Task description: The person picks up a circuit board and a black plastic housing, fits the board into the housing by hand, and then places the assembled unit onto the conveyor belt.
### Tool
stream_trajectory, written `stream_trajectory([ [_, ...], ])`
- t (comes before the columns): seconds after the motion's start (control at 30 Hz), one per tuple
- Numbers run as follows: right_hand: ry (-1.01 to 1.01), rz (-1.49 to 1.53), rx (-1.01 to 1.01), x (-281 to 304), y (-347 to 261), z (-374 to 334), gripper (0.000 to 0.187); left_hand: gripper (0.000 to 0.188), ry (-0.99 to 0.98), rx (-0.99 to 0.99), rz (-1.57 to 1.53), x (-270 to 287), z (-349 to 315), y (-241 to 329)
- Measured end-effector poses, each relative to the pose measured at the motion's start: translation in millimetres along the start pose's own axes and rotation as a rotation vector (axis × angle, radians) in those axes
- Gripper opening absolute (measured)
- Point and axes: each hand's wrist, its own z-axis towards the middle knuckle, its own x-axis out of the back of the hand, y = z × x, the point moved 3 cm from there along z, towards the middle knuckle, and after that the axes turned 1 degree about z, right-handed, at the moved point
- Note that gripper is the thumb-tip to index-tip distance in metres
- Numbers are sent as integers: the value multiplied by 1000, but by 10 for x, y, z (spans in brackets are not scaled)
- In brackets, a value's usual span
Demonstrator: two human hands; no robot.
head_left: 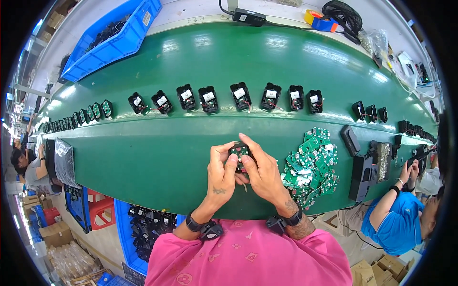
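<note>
Close to my body, over the green bench, both hands grip one small black plastic housing (240,164) with a green circuit board (241,151) set in it. My left hand (222,172) wraps its left side, thumb on the board. From the other side my right hand (261,172) holds it, its thumb also pressed on the board and its index finger along the top edge. The fingers hide much of the housing. Right of my hands lies a loose heap of green circuit boards (312,164). Beyond them stands a spaced row of open black housings (208,100) with white blocks and thin wires inside.
Housings with boards (90,113) line the far left. A blue bin (107,40) sits back left; another blue bin (125,233) of black parts is below the bench's near edge. Right are a dark device (361,178) and a person in blue (396,219). Another person (36,167) works at left.
</note>
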Motion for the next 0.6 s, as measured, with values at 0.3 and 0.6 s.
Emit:
stream_trajectory([
  [0.3,-75,268,-193,-250,176,-7,33,24,220,-142,40,128,-56,-146],
  [0.6,-120,-14,-153,-624,42,273,37,34,366,-75,300,1095,341,-15],
])
